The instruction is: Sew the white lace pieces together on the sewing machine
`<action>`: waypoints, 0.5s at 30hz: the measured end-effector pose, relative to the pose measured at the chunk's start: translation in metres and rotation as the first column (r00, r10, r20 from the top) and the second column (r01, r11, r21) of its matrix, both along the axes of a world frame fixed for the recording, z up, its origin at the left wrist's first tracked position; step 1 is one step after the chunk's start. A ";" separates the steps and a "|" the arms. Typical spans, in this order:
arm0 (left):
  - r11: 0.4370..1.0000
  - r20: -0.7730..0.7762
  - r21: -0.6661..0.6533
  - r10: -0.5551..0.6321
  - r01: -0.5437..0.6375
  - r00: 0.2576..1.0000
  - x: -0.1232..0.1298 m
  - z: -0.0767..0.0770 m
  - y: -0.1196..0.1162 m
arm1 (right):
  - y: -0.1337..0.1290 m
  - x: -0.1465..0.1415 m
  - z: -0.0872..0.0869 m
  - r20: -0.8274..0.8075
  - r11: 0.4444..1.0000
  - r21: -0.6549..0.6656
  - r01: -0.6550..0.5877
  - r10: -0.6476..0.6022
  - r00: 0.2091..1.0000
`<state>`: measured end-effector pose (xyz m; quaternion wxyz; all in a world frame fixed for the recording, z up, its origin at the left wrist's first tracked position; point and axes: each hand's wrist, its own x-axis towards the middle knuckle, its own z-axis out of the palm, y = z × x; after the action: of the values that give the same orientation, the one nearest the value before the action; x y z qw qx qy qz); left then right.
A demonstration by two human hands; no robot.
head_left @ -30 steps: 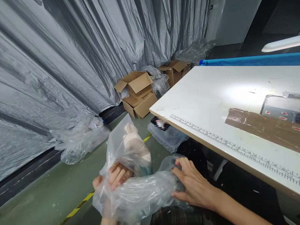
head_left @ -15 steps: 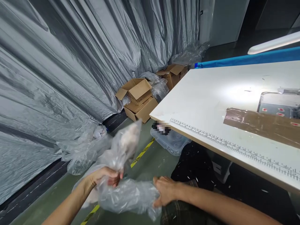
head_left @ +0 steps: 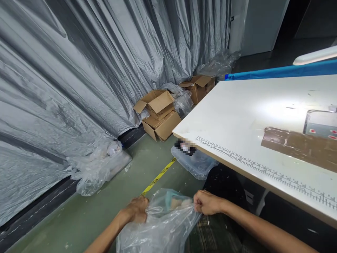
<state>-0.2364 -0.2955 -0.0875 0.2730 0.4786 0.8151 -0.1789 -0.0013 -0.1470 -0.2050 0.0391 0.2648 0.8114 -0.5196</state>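
Observation:
A clear plastic bag [head_left: 160,232] hangs low in front of me, stretched between my two hands. My left hand [head_left: 138,209] is closed on the left side of its rim. On the opposite side, my right hand [head_left: 206,202] pinches the rim in a closed grip. Through the film I make out something pale teal and something beige or cream; their kind is hidden by the plastic. Below the right hand shows a dark plaid cloth [head_left: 207,235] over my lap.
A white table [head_left: 223,109] with a printed ruler edge stands at right, bearing brown tape-covered cardboard [head_left: 295,144]. Beneath its corner is a clear plastic bin [head_left: 195,163]. Cardboard boxes [head_left: 158,116] and crumpled plastic bags [head_left: 92,172] lie along the silver curtain [head_left: 105,63]. Yellow tape [head_left: 159,177] crosses the floor.
The bag was gathered and swinging with a pale bundle raised at the left; now it hangs lower, spread between both hands at its rim. Both hands have moved right.

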 end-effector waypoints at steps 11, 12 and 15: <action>0.952 0.018 0.275 -0.146 0.136 0.989 0.080 0.005 -0.025 | 0.043 -0.016 0.014 -0.174 0.709 -0.174 0.683 -0.705 0.688; 0.942 0.048 0.276 -0.211 0.190 0.976 0.094 0.000 -0.023 | 0.046 -0.020 0.024 -0.206 0.686 -0.199 0.700 -0.727 0.655; 0.888 0.165 0.220 -0.442 0.404 0.882 0.131 -0.021 -0.008 | 0.037 -0.035 0.062 -0.278 0.679 -0.195 0.707 -0.730 0.624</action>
<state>-0.1050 -0.3036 -0.1088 0.2676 0.6840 0.6698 -0.1089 -0.0366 -0.1101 -0.1431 -0.3008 0.4729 0.6143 -0.5554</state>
